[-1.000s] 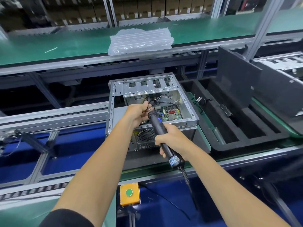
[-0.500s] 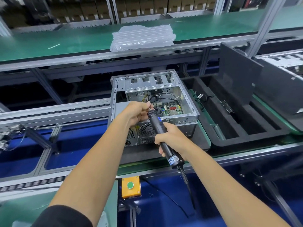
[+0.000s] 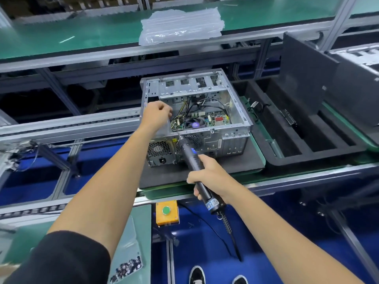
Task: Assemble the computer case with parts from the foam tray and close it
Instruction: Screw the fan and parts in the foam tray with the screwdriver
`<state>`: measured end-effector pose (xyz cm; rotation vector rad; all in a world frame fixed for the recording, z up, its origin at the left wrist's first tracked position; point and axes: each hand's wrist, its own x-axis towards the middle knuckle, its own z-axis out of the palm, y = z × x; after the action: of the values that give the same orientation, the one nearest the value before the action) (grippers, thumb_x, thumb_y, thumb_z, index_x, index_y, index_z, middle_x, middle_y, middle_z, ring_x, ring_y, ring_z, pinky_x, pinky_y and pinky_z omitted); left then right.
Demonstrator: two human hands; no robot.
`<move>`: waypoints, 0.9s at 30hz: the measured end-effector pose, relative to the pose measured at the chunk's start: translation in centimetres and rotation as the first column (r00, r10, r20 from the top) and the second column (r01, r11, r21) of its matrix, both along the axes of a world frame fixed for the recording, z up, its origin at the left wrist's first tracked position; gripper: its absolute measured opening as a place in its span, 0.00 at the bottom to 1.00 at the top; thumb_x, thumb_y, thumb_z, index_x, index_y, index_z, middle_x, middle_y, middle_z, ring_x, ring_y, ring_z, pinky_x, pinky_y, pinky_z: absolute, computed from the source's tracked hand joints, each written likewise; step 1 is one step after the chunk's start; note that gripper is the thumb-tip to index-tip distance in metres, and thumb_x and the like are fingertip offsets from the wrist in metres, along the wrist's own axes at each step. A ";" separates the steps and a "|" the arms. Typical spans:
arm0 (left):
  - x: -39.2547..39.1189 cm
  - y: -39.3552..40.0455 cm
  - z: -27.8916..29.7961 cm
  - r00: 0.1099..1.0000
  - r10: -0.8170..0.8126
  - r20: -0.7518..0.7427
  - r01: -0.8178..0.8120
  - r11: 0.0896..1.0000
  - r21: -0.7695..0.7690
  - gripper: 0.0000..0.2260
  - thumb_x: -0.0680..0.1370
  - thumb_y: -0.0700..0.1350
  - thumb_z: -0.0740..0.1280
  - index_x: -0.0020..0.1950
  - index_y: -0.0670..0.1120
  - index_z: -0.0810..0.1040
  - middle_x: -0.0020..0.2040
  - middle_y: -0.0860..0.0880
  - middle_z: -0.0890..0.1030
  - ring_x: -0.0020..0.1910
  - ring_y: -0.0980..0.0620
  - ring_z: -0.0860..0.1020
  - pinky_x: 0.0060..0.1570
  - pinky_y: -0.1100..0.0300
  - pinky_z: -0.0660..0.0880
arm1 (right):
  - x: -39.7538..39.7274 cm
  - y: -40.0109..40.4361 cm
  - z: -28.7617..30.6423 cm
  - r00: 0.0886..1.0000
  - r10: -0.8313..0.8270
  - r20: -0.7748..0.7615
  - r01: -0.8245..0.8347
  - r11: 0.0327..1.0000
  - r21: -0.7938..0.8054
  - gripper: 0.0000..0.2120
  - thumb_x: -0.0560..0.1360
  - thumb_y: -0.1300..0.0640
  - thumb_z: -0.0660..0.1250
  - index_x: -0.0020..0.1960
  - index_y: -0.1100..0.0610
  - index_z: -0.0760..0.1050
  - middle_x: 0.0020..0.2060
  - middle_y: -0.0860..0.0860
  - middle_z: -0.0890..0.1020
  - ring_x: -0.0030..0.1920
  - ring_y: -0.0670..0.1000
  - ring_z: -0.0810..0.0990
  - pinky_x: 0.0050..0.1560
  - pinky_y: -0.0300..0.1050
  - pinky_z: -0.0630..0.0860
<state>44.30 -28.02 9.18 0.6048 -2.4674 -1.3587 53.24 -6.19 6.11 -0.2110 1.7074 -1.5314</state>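
Nearest of all, at the bottom edge, the toes of two dark shoes [image 3: 217, 276] show on the blue floor, and to their left a clear bag of small dark parts [image 3: 128, 268] lies on a green mat. A little farther out, a yellow box with a green button [image 3: 166, 211] is fixed below the bench edge.

Next comes the right hand [image 3: 210, 176], its fingers wrapped round the handle of a black electric screwdriver [image 3: 196, 171]. A coiled cord hangs from the tool's rear end, and its tip points up and left to the near top rim of the computer case [image 3: 205, 138]. Whether the bit actually touches the rim cannot be told.

That case sits open-topped on a dark pad [image 3: 242, 162] on the bench, with its circuit board, fan and wires showing inside. The left hand [image 3: 156, 113] reaches over the case's left wall with its fingers curled together; it may be pinching something small, but the view does not show what, or whether it holds anything.

Just right of the case lies the black foam tray [image 3: 307, 148], with a loose cable [image 3: 257, 105] and a small metal piece [image 3: 288, 118] lying in its long slots.

Farthest back, a stack of clear plastic bags [image 3: 180, 25] rests on the green upper shelf [image 3: 82, 35].
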 end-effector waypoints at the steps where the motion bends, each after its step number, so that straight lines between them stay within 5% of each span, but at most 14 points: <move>1: -0.1 0.4 -0.2 0.996 -0.067 0.061 0.070 0.997 -0.044 0.11 0.80 0.40 0.58 0.44 0.44 0.80 0.41 0.49 0.81 0.40 0.53 0.76 0.41 0.61 0.73 | 0.3 -0.1 -0.3 1.000 0.003 0.002 -0.003 1.000 0.014 0.39 0.72 0.66 0.68 0.77 0.52 0.54 0.46 0.57 0.76 0.26 0.52 0.77 0.27 0.44 0.75; 5: 0.0 1.6 -1.0 0.934 -0.243 0.263 0.308 0.918 -0.249 0.14 0.82 0.43 0.54 0.47 0.45 0.80 0.44 0.46 0.81 0.35 0.51 0.73 0.35 0.60 0.69 | 0.6 -0.3 -0.8 1.000 0.001 -0.013 0.000 0.999 0.050 0.41 0.72 0.66 0.68 0.79 0.54 0.52 0.50 0.58 0.75 0.25 0.52 0.78 0.28 0.44 0.76; 8: 0.2 1.5 -1.8 0.900 -0.253 0.356 0.375 0.866 -0.332 0.15 0.81 0.45 0.54 0.46 0.46 0.80 0.40 0.51 0.80 0.43 0.48 0.75 0.52 0.55 0.70 | 0.6 0.0 -0.7 1.000 0.006 -0.019 -0.005 0.998 0.056 0.39 0.71 0.65 0.68 0.77 0.52 0.55 0.47 0.57 0.76 0.26 0.52 0.78 0.28 0.44 0.76; 10: 0.5 1.4 -2.2 0.890 -0.231 0.394 0.394 0.825 -0.406 0.14 0.81 0.45 0.54 0.43 0.47 0.77 0.31 0.57 0.74 0.39 0.49 0.73 0.50 0.56 0.65 | 0.9 0.2 -0.7 1.000 0.010 -0.020 -0.009 0.998 0.054 0.35 0.70 0.64 0.67 0.73 0.50 0.58 0.45 0.59 0.77 0.27 0.52 0.78 0.29 0.45 0.77; 15: 0.8 0.9 -2.0 0.885 -0.292 0.363 0.402 0.874 -0.275 0.13 0.82 0.44 0.56 0.39 0.42 0.71 0.28 0.54 0.72 0.26 0.58 0.68 0.35 0.61 0.65 | 1.3 0.4 -0.9 1.000 0.016 -0.024 -0.014 0.998 0.059 0.30 0.71 0.65 0.67 0.69 0.53 0.62 0.43 0.57 0.76 0.27 0.53 0.77 0.28 0.45 0.76; 16: 0.9 0.8 -1.9 0.879 -0.316 0.358 0.416 0.874 -0.251 0.14 0.82 0.44 0.56 0.37 0.41 0.70 0.28 0.58 0.65 0.26 0.56 0.67 0.35 0.61 0.65 | 1.3 0.4 -0.9 1.000 0.016 -0.027 -0.014 0.998 0.061 0.29 0.71 0.65 0.67 0.69 0.54 0.62 0.42 0.57 0.75 0.27 0.53 0.77 0.28 0.46 0.76; 17: 1.1 0.6 -1.8 0.874 -0.338 0.348 0.429 0.874 -0.229 0.15 0.82 0.43 0.56 0.36 0.40 0.71 0.29 0.52 0.79 0.25 0.54 0.65 0.35 0.61 0.65 | 1.3 0.3 -0.9 1.000 0.013 -0.024 -0.011 0.998 0.062 0.30 0.71 0.65 0.67 0.70 0.54 0.62 0.42 0.57 0.75 0.27 0.53 0.77 0.28 0.46 0.76; 18: 1.3 0.6 -1.8 0.872 -0.352 0.340 0.436 0.874 -0.213 0.16 0.82 0.43 0.56 0.37 0.40 0.72 0.39 0.53 0.79 0.25 0.54 0.64 0.35 0.61 0.64 | 1.3 0.3 -0.9 1.000 0.011 -0.020 -0.010 0.998 0.062 0.33 0.71 0.65 0.67 0.72 0.53 0.61 0.43 0.57 0.76 0.27 0.53 0.77 0.28 0.45 0.76; 20: 1.6 0.5 -1.6 0.873 -0.359 0.331 0.434 0.880 -0.192 0.16 0.82 0.43 0.56 0.36 0.42 0.75 0.23 0.46 0.72 0.26 0.52 0.63 0.36 0.60 0.65 | 1.5 0.3 -0.9 1.000 0.024 -0.013 -0.023 0.998 0.056 0.35 0.71 0.65 0.67 0.73 0.48 0.58 0.46 0.59 0.77 0.28 0.53 0.77 0.29 0.45 0.76; 22: 1.6 0.5 -1.5 0.872 -0.359 0.334 0.434 0.882 -0.185 0.16 0.82 0.43 0.57 0.35 0.44 0.75 0.25 0.49 0.65 0.28 0.51 0.63 0.37 0.59 0.65 | 1.7 0.3 -0.9 0.998 0.052 -0.026 -0.051 0.998 0.039 0.26 0.71 0.64 0.67 0.64 0.47 0.63 0.47 0.59 0.77 0.28 0.53 0.77 0.29 0.45 0.76; 24: 1.6 0.4 -1.5 0.869 -0.365 0.335 0.439 0.880 -0.180 0.16 0.81 0.43 0.57 0.35 0.41 0.73 0.29 0.48 0.70 0.29 0.50 0.65 0.37 0.59 0.66 | 1.8 0.4 -0.9 0.997 0.064 -0.033 -0.063 0.998 0.020 0.19 0.71 0.64 0.67 0.52 0.44 0.65 0.44 0.59 0.76 0.28 0.53 0.77 0.28 0.45 0.76; 27: 1.6 0.2 -1.5 0.865 -0.374 0.334 0.450 0.874 -0.186 0.13 0.81 0.43 0.57 0.37 0.42 0.71 0.35 0.43 0.73 0.32 0.51 0.66 0.33 0.65 0.67 | 1.7 0.3 -1.0 0.998 0.054 -0.028 -0.053 0.998 0.017 0.19 0.70 0.64 0.67 0.50 0.42 0.67 0.41 0.58 0.76 0.27 0.53 0.76 0.28 0.45 0.76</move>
<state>45.86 -27.85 7.70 0.2221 -3.0878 -1.1043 54.95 -5.86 5.09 -0.2690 1.7218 -1.4817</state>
